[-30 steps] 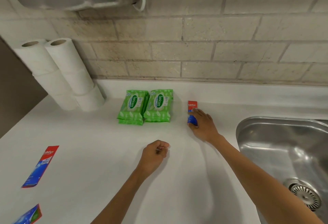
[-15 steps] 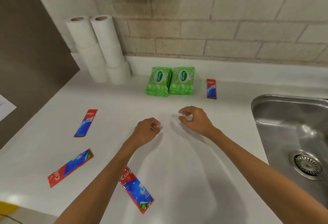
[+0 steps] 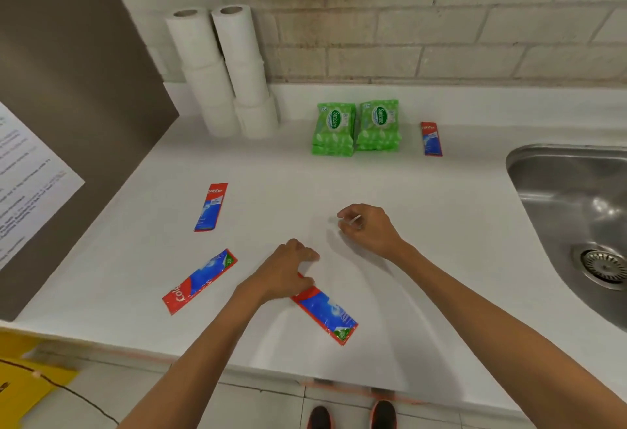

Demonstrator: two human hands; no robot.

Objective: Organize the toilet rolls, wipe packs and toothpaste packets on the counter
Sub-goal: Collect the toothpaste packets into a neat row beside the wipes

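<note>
Left hand [image 3: 285,276] is gripping one end of the flat red-and-blue toothpaste packet [image 3: 327,315] — right hand [image 3: 369,228], at its one o'clock, is hovering loosely curled, empty.

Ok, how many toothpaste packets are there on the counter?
4 toothpaste packets. One lies beside the wipe packs at the back, one left of centre, one tilted near the front-left edge, and one near the front, its end under the left hand. None seems hidden.
</note>
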